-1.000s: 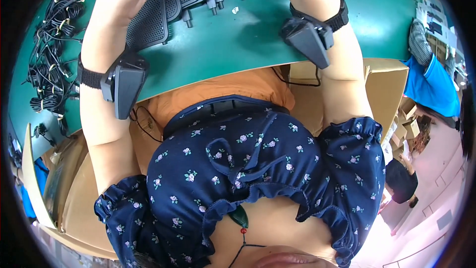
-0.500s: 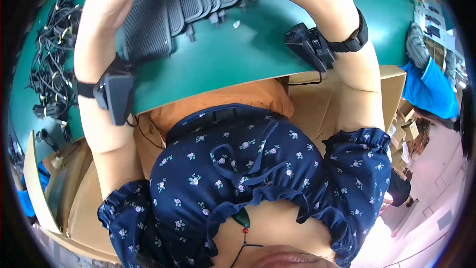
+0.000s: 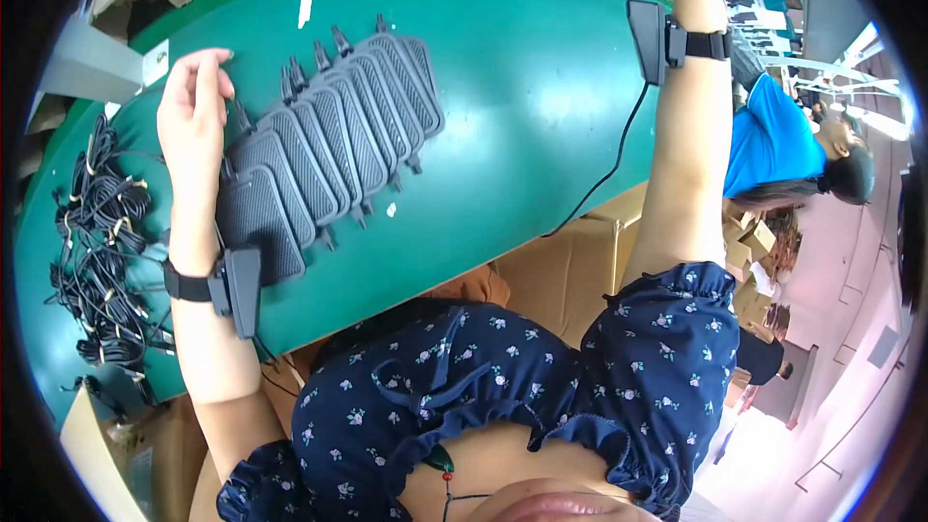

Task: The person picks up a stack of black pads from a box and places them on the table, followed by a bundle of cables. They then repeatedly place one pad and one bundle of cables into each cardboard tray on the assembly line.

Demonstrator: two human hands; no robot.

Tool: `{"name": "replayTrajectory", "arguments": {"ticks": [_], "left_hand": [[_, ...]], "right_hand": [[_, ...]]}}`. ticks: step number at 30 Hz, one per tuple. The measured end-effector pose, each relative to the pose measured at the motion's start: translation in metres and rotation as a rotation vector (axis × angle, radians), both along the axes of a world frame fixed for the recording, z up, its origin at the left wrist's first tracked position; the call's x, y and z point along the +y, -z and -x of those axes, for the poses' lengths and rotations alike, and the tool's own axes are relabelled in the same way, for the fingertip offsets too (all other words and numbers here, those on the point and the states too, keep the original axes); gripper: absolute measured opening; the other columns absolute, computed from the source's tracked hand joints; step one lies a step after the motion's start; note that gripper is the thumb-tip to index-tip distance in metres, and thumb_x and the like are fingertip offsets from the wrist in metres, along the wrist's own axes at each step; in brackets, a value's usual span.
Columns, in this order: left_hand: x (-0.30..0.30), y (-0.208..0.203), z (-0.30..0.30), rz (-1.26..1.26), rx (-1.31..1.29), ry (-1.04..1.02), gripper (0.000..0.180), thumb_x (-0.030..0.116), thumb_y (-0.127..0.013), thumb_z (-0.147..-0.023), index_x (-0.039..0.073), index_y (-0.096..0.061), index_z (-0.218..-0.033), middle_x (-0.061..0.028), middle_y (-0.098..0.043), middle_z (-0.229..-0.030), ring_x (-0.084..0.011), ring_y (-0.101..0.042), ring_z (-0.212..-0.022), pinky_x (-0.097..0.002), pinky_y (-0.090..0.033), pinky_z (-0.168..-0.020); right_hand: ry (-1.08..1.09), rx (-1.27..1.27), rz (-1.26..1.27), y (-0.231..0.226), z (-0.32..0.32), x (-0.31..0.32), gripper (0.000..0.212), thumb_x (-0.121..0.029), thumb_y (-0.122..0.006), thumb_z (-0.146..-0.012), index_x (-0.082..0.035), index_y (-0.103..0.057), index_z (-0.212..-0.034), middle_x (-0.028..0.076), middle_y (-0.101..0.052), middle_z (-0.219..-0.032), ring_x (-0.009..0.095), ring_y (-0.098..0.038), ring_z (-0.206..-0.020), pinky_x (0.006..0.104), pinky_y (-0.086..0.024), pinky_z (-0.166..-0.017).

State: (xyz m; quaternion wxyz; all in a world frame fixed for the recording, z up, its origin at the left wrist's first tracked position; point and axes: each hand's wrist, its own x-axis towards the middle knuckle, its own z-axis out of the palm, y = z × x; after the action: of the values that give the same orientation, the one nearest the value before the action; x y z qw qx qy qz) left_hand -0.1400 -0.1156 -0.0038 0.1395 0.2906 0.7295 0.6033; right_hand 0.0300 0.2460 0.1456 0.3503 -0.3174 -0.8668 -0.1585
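Several dark panels (image 3: pixel 333 140) beside the left hand (image 3: pixel 193 104)

No text, label, number or sign you can read here. On your smooth green counter (image 3: pixel 527 126), the narrow flat white strip (image 3: pixel 306 4) and the small squarish white patch (image 3: pixel 156 62) by the grey post (image 3: pixel 92 63): nothing legible.

On my feed I see a green tabletop (image 3: pixel 541 155). Overlapping black mesh-faced panels (image 3: pixel 335 147) with stubby end pieces lie in a slanting row about its centre. Tied black cables (image 3: pixel 101 242) lie toward nine o'clock, a narrow white strip (image 3: pixel 306 4) toward eleven, a white scrap (image 3: pixel 391 210) toward five.
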Motion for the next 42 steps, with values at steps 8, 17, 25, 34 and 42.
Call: {"name": "replayTrajectory", "arguments": {"ticks": [8, 17, 25, 34, 42], "left_hand": [[-0.005, -0.001, -0.019, 0.075, -0.066, 0.036, 0.019, 0.018, -0.045, -0.093, 0.005, -0.058, -0.093, 0.0045, -0.048, -0.065, 0.0005, -0.032, -0.049, -0.0153, -0.023, -0.043], [-0.006, -0.003, -0.028, 0.081, -0.102, 0.073, 0.018, 0.017, -0.044, -0.094, 0.005, -0.058, -0.095, 0.0045, -0.049, -0.066, 0.0007, -0.031, -0.049, -0.0153, -0.023, -0.042], [-0.005, -0.004, -0.029, 0.077, -0.121, 0.081, 0.019, 0.018, -0.045, -0.094, 0.004, -0.058, -0.097, 0.0044, -0.048, -0.067, 0.0007, -0.031, -0.049, -0.015, -0.023, -0.043], [-0.002, -0.006, -0.035, 0.107, -0.093, 0.07, 0.016, 0.015, -0.047, -0.092, 0.005, -0.059, -0.094, 0.005, -0.049, -0.066, 0.0002, -0.033, -0.05, -0.0155, -0.025, -0.044], [-0.001, -0.015, -0.037, 0.141, -0.082, 0.067, 0.014, 0.013, -0.047, -0.092, 0.004, -0.059, -0.093, 0.004, -0.05, -0.067, -0.0009, -0.038, -0.054, -0.0159, -0.029, -0.047]], "right_hand": [[0.369, -0.615, 0.155, 0.01, -0.02, 0.036, 0.028, -0.03, -0.055, -0.081, -0.004, -0.067, -0.084, 0.018, -0.064, -0.082, 0.033, -0.062, -0.08, 0.0421, -0.047, -0.071], [-0.182, -0.528, 0.564, 0.066, -0.006, 0.135, 0.024, -0.02, -0.055, -0.078, 0.002, -0.063, -0.083, 0.022, -0.062, -0.081, 0.036, -0.06, -0.08, 0.0423, -0.048, -0.07], [0.184, -0.145, 0.404, 0.101, -0.016, 0.107, 0.028, -0.026, -0.054, -0.081, -0.004, -0.061, -0.096, 0.022, -0.06, -0.095, 0.037, -0.056, -0.092, 0.0435, -0.044, -0.08], [0.198, -0.428, 0.83, 0.061, -0.051, 0.11, 0.028, -0.025, -0.059, -0.078, 0.002, -0.063, -0.085, 0.023, -0.062, -0.076, 0.034, -0.061, -0.071, 0.0387, -0.047, -0.064], [0.165, 0.013, 0.252, 0.11, -0.065, 0.125, 0.036, -0.03, -0.064, -0.074, 0.002, -0.062, -0.089, 0.024, -0.062, -0.086, 0.039, -0.059, -0.086, 0.0408, -0.046, -0.075]]}}
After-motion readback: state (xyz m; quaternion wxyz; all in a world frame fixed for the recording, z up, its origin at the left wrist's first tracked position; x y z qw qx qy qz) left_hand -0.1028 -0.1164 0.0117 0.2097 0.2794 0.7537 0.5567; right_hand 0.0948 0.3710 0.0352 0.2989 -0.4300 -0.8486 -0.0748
